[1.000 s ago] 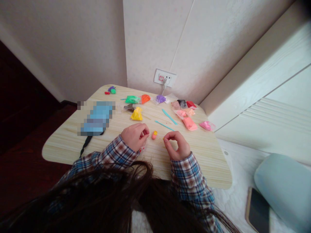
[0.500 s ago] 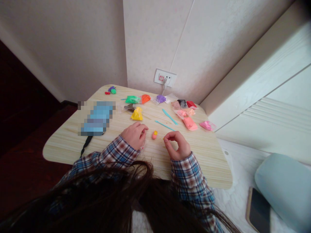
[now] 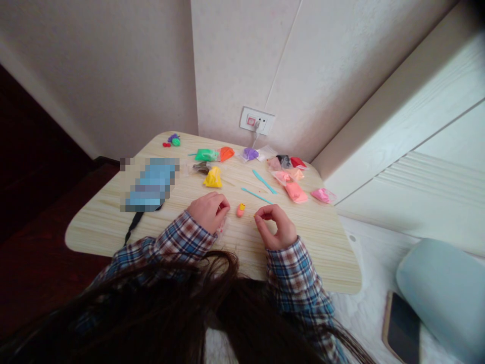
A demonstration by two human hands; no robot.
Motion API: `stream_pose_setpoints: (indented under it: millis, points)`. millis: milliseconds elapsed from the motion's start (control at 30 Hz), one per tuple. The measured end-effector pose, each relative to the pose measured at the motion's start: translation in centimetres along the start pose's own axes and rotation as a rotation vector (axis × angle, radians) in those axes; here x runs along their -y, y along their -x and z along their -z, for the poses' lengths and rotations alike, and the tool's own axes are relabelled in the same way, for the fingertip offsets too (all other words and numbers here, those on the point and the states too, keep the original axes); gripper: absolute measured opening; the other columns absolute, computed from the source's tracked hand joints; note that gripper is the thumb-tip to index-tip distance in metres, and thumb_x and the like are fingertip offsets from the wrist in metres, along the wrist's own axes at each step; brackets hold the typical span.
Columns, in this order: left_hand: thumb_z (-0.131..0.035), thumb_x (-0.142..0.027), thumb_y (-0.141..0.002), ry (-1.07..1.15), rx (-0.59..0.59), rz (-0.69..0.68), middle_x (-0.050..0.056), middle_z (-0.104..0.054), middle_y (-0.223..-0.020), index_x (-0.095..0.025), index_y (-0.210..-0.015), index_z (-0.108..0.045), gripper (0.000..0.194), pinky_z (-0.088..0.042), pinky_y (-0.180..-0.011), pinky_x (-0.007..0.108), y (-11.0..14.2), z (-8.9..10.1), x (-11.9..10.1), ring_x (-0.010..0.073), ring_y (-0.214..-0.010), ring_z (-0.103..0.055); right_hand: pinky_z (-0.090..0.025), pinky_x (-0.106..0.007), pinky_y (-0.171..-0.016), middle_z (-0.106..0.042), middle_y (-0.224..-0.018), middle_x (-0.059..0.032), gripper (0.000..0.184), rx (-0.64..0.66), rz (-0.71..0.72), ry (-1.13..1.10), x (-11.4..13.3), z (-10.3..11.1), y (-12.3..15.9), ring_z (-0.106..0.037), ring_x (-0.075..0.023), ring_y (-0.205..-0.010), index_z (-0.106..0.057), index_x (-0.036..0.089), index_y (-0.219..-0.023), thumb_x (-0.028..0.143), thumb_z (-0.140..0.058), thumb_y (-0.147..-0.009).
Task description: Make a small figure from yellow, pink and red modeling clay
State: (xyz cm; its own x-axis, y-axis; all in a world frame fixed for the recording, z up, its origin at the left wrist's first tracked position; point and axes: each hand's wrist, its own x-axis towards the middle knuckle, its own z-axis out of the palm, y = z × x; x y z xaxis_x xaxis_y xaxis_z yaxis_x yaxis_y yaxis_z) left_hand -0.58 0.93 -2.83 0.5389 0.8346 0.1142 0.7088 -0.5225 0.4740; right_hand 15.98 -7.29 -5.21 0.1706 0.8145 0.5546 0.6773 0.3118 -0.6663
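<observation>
A small pink clay figure with a yellow top (image 3: 240,210) stands on the table between my hands, touched by neither. Just left of it, my left hand (image 3: 208,210) rests with thumb and forefinger pinched together; whatever they hold is too small to make out. A clear wrapper with pink bits (image 3: 221,228) lies under that wrist. To the figure's right, my right hand (image 3: 276,226) pinches a tiny yellow bit of clay (image 3: 255,216) at its fingertips. Beyond the hands lie a thin blue modelling tool (image 3: 257,195) and a wider blue one (image 3: 264,182).
Bags of yellow (image 3: 212,177), green (image 3: 206,154), purple (image 3: 250,154) and coral clay (image 3: 296,192) lie along the back. A blurred-out phone-like device (image 3: 153,184) with a black strap is at left. Purple, green and red clay pieces (image 3: 176,142) sit at the far left corner.
My left thumb and forefinger have drawn together into a pinch. My right hand keeps its pinch in nearly the same place, and the clay figure has not moved.
</observation>
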Motion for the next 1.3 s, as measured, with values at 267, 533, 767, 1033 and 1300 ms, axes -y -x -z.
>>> stream_pose_setpoints:
  millis: [267, 533, 767, 1033, 1300]
  points:
    - [-0.044, -0.009, -0.077, 0.051, -0.059, -0.020, 0.005, -0.066, -0.088, -0.016, -0.084, -0.061, 0.020, -0.047, -0.074, 0.032, 0.1, 0.1, 0.1, 0.0193, -0.082, -0.061, -0.048, -0.027, -0.059, -0.058, -0.067, -0.0016, 0.004, -0.003, -0.002, -0.003, 0.0, -0.1, 0.0, -0.054, -0.0127, -0.062, -0.053, 0.019, -0.076, 0.019, -0.050, -0.079]
    - [-0.051, -0.012, -0.076, 0.084, -0.153, -0.126, 0.004, -0.065, -0.083, -0.015, -0.081, -0.061, 0.012, -0.048, -0.068, 0.029, 0.1, 0.1, 0.3, 0.0171, -0.076, -0.061, -0.049, -0.027, -0.060, -0.058, -0.068, -0.0017, 0.004, 0.012, -0.018, -0.009, 0.0, 0.0, 0.0, -0.055, -0.0126, -0.062, -0.053, 0.019, -0.077, 0.020, -0.050, -0.080]
    - [-0.060, -0.025, -0.079, 0.174, -0.181, -0.513, 0.005, -0.067, -0.079, -0.014, -0.078, -0.063, 0.010, -0.048, -0.074, 0.029, 0.0, -0.3, -0.3, 0.0173, -0.078, -0.060, -0.047, -0.027, -0.059, -0.058, -0.068, -0.0013, 0.005, 0.034, 0.084, 0.012, 0.7, -0.4, -0.3, -0.054, -0.0129, -0.063, -0.052, 0.020, -0.077, 0.016, -0.049, -0.080]
    - [-0.056, -0.026, -0.082, 0.194, -0.225, -0.576, 0.006, -0.067, -0.076, -0.013, -0.077, -0.064, 0.016, -0.048, -0.071, 0.029, 0.1, -0.3, -0.5, 0.0174, -0.075, -0.060, -0.046, -0.028, -0.061, -0.058, -0.070, -0.0019, 0.007, 0.042, 0.157, 0.059, 1.0, -0.7, -0.4, -0.054, -0.0134, -0.064, -0.052, 0.020, -0.077, 0.015, -0.050, -0.080]
    - [-0.057, -0.027, -0.081, 0.290, -0.175, -0.465, 0.005, -0.069, -0.078, -0.015, -0.077, -0.066, 0.015, -0.049, -0.074, 0.028, 0.3, 0.1, -0.8, 0.0162, -0.077, -0.062, -0.047, -0.028, -0.061, -0.057, -0.070, -0.0030, 0.007, 0.026, 0.173, 0.071, 1.1, -0.8, -0.3, -0.054, -0.0143, -0.065, -0.052, 0.020, -0.076, 0.015, -0.049, -0.081]
